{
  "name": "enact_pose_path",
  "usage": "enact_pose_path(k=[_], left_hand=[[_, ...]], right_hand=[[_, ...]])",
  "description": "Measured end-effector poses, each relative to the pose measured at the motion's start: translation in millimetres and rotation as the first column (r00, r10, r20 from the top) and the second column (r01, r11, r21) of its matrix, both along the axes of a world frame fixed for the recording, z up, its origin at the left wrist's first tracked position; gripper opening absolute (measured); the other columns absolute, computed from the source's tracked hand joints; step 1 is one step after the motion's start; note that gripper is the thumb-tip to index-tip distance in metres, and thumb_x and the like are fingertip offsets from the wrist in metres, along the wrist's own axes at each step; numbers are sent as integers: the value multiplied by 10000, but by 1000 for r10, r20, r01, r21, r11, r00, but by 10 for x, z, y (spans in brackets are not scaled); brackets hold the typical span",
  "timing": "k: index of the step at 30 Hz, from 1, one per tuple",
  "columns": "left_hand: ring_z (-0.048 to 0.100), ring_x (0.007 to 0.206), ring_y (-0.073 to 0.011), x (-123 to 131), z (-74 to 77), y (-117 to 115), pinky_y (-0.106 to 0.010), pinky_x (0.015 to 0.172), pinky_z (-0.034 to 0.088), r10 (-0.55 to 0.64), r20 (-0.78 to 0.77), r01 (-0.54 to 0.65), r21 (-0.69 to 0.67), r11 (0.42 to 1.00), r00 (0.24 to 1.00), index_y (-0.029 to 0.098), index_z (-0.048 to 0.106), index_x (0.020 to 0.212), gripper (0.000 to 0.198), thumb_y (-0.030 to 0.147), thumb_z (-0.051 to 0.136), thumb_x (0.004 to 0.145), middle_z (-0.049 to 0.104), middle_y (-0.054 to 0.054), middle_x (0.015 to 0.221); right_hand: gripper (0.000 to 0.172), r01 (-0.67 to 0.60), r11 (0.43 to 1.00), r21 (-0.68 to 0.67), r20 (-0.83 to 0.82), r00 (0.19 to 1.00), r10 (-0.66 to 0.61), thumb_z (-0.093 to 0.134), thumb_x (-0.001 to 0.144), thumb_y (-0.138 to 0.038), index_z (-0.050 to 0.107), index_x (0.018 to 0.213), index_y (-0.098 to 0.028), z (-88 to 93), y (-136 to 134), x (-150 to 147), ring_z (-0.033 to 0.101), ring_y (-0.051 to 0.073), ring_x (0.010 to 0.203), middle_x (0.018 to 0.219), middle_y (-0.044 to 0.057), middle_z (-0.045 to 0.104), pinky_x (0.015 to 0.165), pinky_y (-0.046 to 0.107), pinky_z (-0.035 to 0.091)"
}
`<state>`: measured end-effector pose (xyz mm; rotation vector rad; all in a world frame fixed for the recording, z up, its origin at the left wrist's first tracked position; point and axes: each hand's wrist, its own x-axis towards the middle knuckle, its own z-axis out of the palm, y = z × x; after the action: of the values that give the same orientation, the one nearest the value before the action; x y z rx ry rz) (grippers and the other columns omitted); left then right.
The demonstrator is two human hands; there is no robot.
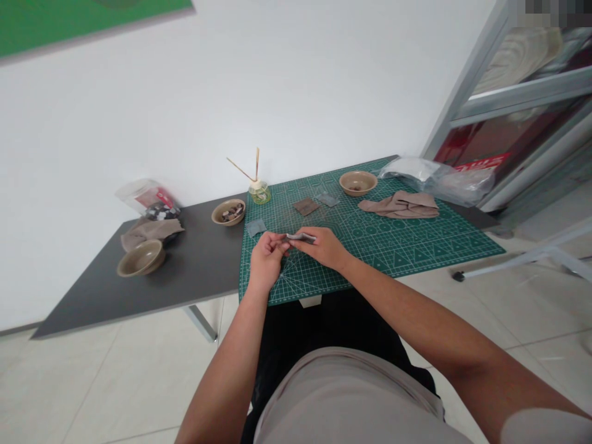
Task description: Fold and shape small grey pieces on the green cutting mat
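Above the near part of the green cutting mat (393, 246), my left hand (266, 262) and my right hand (326, 248) meet. A small, flat grey piece with a pale edge (303, 237) is between them. Closed fingers of my right hand grip its right side, while my left hand pinches the left end. Its exact kind is too small to make out, and my fingers cover part of it. Just beyond my left hand lies a small clear plastic bag (256, 227). Farther back are a flat brown square (306, 206) and another small clear bag (328, 198).
A bowl (358, 182), a crumpled beige cloth (402, 205) and plastic wrapping (435, 176) lie to the right. A reed diffuser (259, 191) stands by the wall. Leftward are a bowl of small pieces (229, 213), another bowl (141, 259), a cloth (150, 231) and a bag (148, 196).
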<state>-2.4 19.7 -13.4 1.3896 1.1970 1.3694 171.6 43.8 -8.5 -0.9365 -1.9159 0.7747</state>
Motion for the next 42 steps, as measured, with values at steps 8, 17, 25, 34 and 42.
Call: enact_pose_path(k=[8,17,25,34,42], left_hand=[[583,589,-119,2,17,4,-249,614,449,-19,-2,19,-42,999,1000,200,584,844,142,260,670,748,668,22,693],[569,582,-122,4,28,-16,-251,602,439,-35,-19,34,-35,999,999,207,580,820,122,251,663,741,634,35,662],[548,573,-107,-30,-18,13,-238,590,422,-66,37,68,-54,996,997,199,578,826,169,269,693,724,636,33,686],[544,572,-110,-17,1,-5,-242,587,427,-64,26,65,-55,996,998,201,584,823,148,267,684,737,652,28,682],[552,568,-114,-6,5,-7,-245,586,436,-63,26,64,-53,997,998,207,583,825,148,270,684,737,664,26,678]], right_hand=[[127,-19,1000,10,-61,998,20,686,853,-319,736,901,-212,1,-5,11,627,145,743,834,1,714,684,251,430],[101,-32,997,-64,-125,992,23,726,797,-279,733,847,-191,46,-31,6,611,136,702,757,-10,699,638,242,428],[137,-11,999,-31,-121,993,7,726,794,-291,721,893,-197,6,-22,-6,630,151,751,834,8,716,688,262,448],[98,-25,1000,-4,-90,996,25,665,823,-249,717,892,-202,47,-35,4,643,158,770,841,11,721,727,278,465],[106,-18,997,71,-94,995,25,629,885,-276,708,912,-211,16,-14,6,644,166,829,879,25,709,773,295,471]])
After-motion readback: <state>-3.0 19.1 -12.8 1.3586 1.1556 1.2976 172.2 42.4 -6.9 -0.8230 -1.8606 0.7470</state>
